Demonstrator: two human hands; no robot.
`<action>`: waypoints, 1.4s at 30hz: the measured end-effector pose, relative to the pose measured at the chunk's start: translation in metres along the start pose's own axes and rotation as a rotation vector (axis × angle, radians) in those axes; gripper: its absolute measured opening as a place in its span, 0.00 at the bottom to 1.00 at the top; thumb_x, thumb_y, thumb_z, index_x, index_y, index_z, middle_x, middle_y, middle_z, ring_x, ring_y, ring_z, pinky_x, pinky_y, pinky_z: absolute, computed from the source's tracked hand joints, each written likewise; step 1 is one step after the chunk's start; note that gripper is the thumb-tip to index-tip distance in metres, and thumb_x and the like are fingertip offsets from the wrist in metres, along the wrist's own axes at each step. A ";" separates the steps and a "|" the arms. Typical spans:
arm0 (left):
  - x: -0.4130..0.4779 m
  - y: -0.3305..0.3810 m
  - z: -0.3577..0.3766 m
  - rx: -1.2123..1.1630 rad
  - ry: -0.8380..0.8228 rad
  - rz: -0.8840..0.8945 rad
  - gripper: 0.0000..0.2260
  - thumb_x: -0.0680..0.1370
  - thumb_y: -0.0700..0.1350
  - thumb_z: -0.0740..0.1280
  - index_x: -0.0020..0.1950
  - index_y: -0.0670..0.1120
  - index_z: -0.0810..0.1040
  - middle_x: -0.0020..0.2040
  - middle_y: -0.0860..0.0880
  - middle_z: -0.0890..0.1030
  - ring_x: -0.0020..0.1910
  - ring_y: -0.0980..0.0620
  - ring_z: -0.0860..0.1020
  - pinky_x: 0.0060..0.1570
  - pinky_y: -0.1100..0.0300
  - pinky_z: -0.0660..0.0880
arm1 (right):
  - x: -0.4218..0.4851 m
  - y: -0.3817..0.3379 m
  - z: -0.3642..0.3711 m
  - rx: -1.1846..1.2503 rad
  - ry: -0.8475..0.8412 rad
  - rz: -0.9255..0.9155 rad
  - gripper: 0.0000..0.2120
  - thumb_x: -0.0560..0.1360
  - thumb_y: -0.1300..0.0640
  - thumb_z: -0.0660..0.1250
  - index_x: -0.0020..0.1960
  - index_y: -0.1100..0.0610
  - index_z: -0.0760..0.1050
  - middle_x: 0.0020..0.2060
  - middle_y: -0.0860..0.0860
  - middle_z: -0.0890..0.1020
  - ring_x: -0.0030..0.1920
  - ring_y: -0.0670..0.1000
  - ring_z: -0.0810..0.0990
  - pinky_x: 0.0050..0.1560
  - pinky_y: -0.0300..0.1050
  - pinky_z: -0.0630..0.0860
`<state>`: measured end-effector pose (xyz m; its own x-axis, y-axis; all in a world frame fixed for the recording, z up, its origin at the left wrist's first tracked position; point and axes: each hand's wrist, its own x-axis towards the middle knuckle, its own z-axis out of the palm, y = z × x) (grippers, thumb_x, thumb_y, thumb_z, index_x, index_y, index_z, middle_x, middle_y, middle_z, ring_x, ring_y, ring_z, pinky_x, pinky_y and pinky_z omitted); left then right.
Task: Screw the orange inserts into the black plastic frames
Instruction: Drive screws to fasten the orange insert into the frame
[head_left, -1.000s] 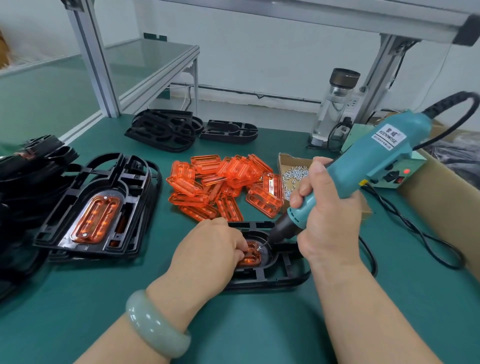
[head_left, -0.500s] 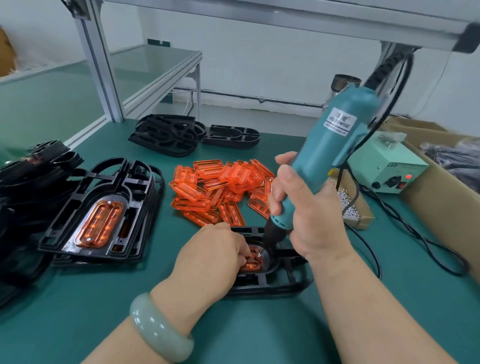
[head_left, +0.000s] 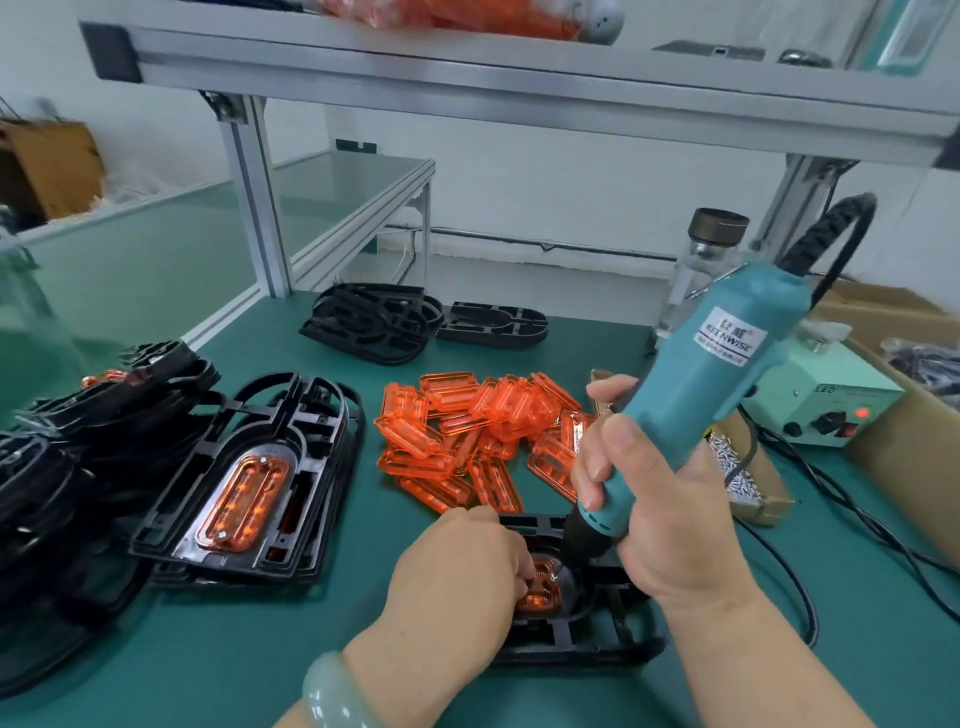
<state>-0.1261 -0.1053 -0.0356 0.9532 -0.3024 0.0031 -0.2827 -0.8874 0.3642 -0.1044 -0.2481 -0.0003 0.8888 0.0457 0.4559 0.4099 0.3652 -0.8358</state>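
Head view showed a screw being driven. The right hand (head_left: 660, 519) gripped the teal screwdriver (head_left: 701, 374) in a full fist round its lower barrel, forefinger wrapped high. The tool was tilted, its top leaning far and right, and its cable arched off behind. Its dark nose met the far right end of the orange insert (head_left: 540, 597), which sat in the frame (head_left: 587, 639) at near centre of the surface (head_left: 260, 649). The bit tip was too small to show how far the screw had seated.

The left hand (head_left: 457, 566) reached in from near left, knuckles up. Its fingers were curled down onto the insert's left part and held it in its seat.

To my eye the next move called for steady downward pressure with the tool kept in line with the screw, while the left hand stopped the insert from twisting. After that, a fresh screw would be needed from the box (head_left: 743, 478) at right, likely for the insert's other end. The finished frame (head_left: 260, 467) at left seemed to carry a screw at each end of its insert.

Loose inserts lay in a pile (head_left: 467, 431) just beyond the frame in work.
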 end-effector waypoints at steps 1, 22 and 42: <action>0.000 0.000 0.000 0.006 -0.001 0.004 0.11 0.79 0.50 0.61 0.60 0.56 0.78 0.54 0.54 0.72 0.59 0.53 0.68 0.56 0.56 0.71 | 0.001 0.000 0.000 -0.009 0.001 -0.002 0.10 0.68 0.50 0.69 0.49 0.51 0.78 0.27 0.49 0.72 0.24 0.49 0.70 0.30 0.40 0.70; 0.002 0.002 -0.005 0.001 -0.002 0.007 0.10 0.79 0.49 0.63 0.58 0.57 0.79 0.49 0.53 0.69 0.57 0.52 0.71 0.54 0.55 0.72 | 0.004 0.001 0.000 0.023 0.062 0.032 0.07 0.70 0.59 0.70 0.46 0.50 0.76 0.26 0.48 0.71 0.23 0.48 0.68 0.29 0.39 0.70; 0.005 -0.002 0.001 -0.013 0.028 0.025 0.10 0.78 0.50 0.63 0.57 0.57 0.79 0.47 0.55 0.67 0.57 0.53 0.70 0.52 0.60 0.69 | 0.001 0.005 0.006 -0.067 0.045 -0.003 0.13 0.71 0.64 0.67 0.36 0.46 0.76 0.23 0.48 0.69 0.22 0.50 0.67 0.27 0.40 0.68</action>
<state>-0.1213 -0.1055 -0.0371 0.9484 -0.3147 0.0380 -0.3053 -0.8749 0.3760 -0.1030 -0.2408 -0.0025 0.8953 0.0019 0.4454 0.4240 0.3023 -0.8537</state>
